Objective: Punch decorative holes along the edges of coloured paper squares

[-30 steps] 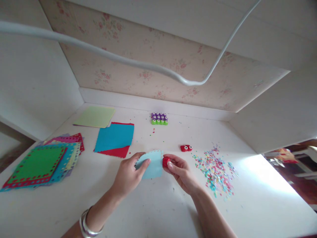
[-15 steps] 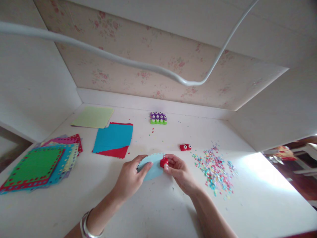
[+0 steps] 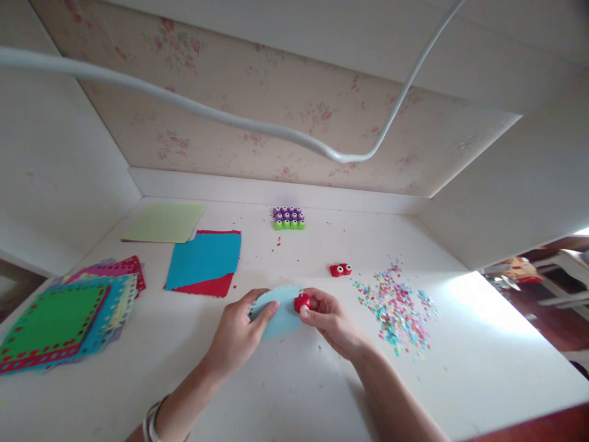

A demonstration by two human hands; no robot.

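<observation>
One light-blue sheet [image 3: 285, 319] sits pinched in my left hand [image 3: 237, 325], while my right hand [image 3: 334, 318] grips the red punch [image 3: 301, 302] at the sheet's right edge. I'd judge this border-punching; the next move calls for a firm squeeze, paper steady.

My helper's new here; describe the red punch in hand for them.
On the white table, find the pale blue sheet held in the left hand. At its right edge is the red punch, in the right hand. Unlike the other red punches, it's held.
</observation>
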